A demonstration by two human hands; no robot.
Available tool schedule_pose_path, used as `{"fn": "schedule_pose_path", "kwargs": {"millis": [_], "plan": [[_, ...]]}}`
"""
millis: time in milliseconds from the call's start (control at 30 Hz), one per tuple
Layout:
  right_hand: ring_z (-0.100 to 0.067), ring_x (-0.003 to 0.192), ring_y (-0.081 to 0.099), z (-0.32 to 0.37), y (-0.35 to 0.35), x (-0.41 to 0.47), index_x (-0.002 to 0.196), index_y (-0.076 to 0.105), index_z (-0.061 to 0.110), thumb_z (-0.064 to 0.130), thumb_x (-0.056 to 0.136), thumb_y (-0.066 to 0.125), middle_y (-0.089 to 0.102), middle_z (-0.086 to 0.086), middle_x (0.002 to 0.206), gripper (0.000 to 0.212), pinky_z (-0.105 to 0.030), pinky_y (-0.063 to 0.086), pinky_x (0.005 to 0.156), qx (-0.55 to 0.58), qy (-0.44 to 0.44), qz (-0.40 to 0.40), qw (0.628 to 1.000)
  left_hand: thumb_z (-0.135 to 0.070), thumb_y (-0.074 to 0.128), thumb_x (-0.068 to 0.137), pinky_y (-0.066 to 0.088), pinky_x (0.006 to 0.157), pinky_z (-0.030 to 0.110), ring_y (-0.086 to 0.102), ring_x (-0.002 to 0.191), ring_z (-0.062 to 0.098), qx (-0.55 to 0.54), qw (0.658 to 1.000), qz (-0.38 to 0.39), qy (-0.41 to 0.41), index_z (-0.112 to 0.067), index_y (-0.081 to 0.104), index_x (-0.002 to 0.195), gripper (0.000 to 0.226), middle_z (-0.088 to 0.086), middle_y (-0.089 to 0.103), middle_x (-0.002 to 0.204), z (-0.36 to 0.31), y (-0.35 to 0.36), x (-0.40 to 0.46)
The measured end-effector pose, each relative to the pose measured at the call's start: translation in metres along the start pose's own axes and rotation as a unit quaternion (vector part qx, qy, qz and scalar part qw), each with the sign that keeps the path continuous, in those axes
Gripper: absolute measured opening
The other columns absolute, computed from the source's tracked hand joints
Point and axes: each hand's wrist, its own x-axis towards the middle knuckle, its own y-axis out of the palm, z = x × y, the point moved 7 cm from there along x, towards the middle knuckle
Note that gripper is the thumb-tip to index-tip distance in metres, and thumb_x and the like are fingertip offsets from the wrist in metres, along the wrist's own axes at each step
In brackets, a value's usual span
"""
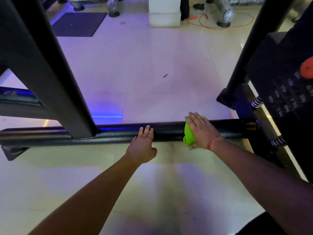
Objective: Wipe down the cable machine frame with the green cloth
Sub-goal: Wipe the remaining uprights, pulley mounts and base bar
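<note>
The cable machine's black base bar (118, 133) runs across the floor from left to right. A bunched green cloth (188, 135) lies on the bar right of centre. My right hand (201, 131) presses flat on the cloth, fingers straight and spread, thumb tucked under its near edge. My left hand (144, 146) rests on the bar a little to the left, fingers laid straight over the top of it. A black upright post (47, 68) rises from the bar at the left.
The weight stack (288, 78) with an orange pin knob (307, 69) stands at the right, beside a round guide post (250, 44) and coil springs. Beyond the bar lie pale floor tiles, a dark mat (78, 23), a white pillar (165, 11) and a red cord (225, 25).
</note>
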Motion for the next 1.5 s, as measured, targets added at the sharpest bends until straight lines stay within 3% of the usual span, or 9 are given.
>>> {"fn": "schedule_pose_path", "kwargs": {"millis": [100, 267, 500, 667, 800, 1033, 1133, 1267, 1500], "plan": [[-0.028, 0.153, 0.015, 0.008, 0.004, 0.002, 0.16, 0.004, 0.011, 0.056, 0.063, 0.086, 0.016, -0.01, 0.166, 0.135, -0.04, 0.011, 0.125, -0.005, 0.006, -0.012, 1.0, -0.03, 0.055, 0.095, 0.024, 0.123, 0.044, -0.005, 0.156, 0.024, 0.012, 1.0, 0.013, 0.01, -0.017, 0.003, 0.162, 0.086, -0.001, -0.008, 0.169, -0.015, 0.0, 0.005], [-0.026, 0.153, 0.018, 0.016, 0.007, 0.002, 0.16, 0.01, 0.009, 0.052, 0.07, 0.083, 0.019, -0.01, 0.166, 0.124, -0.038, 0.01, 0.124, 0.002, -0.027, -0.047, 0.999, -0.031, 0.056, 0.092, 0.024, 0.123, 0.045, -0.004, 0.156, 0.023, 0.031, 0.998, 0.031, 0.046, -0.018, 0.006, 0.162, 0.087, -0.001, -0.007, 0.169, -0.047, 0.004, 0.017], [-0.028, 0.156, 0.008, -0.115, 0.013, -0.053, 0.159, 0.009, 0.008, 0.054, 0.063, 0.088, 0.017, -0.009, 0.166, 0.132, -0.042, 0.009, 0.126, -0.01, 0.172, -0.04, 0.984, -0.031, 0.054, 0.093, 0.024, 0.123, 0.043, -0.004, 0.156, 0.025, 0.045, 0.996, 0.04, 0.07, -0.016, 0.005, 0.161, 0.086, 0.001, -0.006, 0.169, -0.083, 0.011, 0.03], [-0.031, 0.156, 0.0, -0.05, 0.02, -0.022, 0.158, 0.013, 0.008, 0.049, 0.067, 0.087, 0.015, -0.007, 0.166, 0.124, -0.049, 0.004, 0.125, -0.002, 0.1, -0.038, 0.994, -0.032, 0.054, 0.093, 0.023, 0.123, 0.043, -0.001, 0.156, 0.024, 0.057, 0.994, 0.051, 0.077, -0.015, 0.007, 0.161, 0.085, 0.002, -0.004, 0.17, -0.105, 0.01, 0.036], [-0.025, 0.156, 0.004, -0.054, 0.016, -0.022, 0.159, 0.01, 0.01, 0.048, 0.067, 0.086, 0.012, -0.006, 0.167, 0.126, -0.04, 0.003, 0.125, -0.002, 0.05, -0.04, 0.998, -0.032, 0.053, 0.095, 0.021, 0.124, 0.039, 0.001, 0.156, 0.023, 0.057, 0.994, 0.063, 0.071, -0.016, 0.007, 0.162, 0.082, 0.002, -0.003, 0.17, -0.112, 0.005, 0.038], [-0.027, 0.156, 0.004, -0.156, 0.02, -0.061, 0.158, 0.01, 0.011, 0.054, 0.064, 0.088, 0.012, -0.006, 0.167, 0.13, -0.042, 0.007, 0.125, 0.018, 0.205, -0.016, 0.979, -0.029, 0.053, 0.095, 0.02, 0.124, 0.04, -0.002, 0.156, 0.021, 0.05, 0.992, 0.071, 0.09, -0.019, 0.005, 0.162, 0.083, -0.003, -0.006, 0.169, -0.128, 0.01, 0.04], [-0.031, 0.156, -0.001, -0.12, 0.02, -0.044, 0.159, 0.012, 0.009, 0.057, 0.072, 0.082, 0.01, -0.008, 0.167, 0.121, -0.048, 0.005, 0.126, 0.03, 0.151, -0.009, 0.988, -0.029, 0.053, 0.096, 0.021, 0.124, 0.04, -0.002, 0.156, 0.023, 0.05, 0.992, 0.065, 0.093, -0.017, 0.005, 0.162, 0.082, -0.001, -0.005, 0.169, -0.144, 0.01, 0.044], [-0.021, 0.156, 0.001, -0.117, 0.019, -0.045, 0.16, 0.012, 0.015, 0.053, 0.082, 0.075, 0.009, -0.001, 0.169, 0.107, -0.038, 0.004, 0.126, 0.046, 0.084, -0.027, 0.995, -0.029, 0.053, 0.096, 0.021, 0.124, 0.041, -0.003, 0.156, 0.02, 0.047, 0.991, 0.061, 0.111, -0.019, 0.005, 0.162, 0.082, -0.002, -0.006, 0.169, -0.163, 0.011, 0.047], [-0.019, 0.156, -0.003, -0.177, 0.026, -0.083, 0.161, 0.009, 0.017, 0.061, 0.091, 0.058, 0.001, 0.002, 0.17, 0.096, -0.037, 0.007, 0.125, 0.075, 0.191, -0.084, 0.975, -0.031, 0.053, 0.097, 0.02, 0.124, 0.041, -0.005, 0.156, 0.023, 0.036, 0.993, 0.056, 0.1, -0.017, 0.005, 0.162, 0.083, 0.0, -0.007, 0.169, -0.171, 0.019, 0.05]]}}
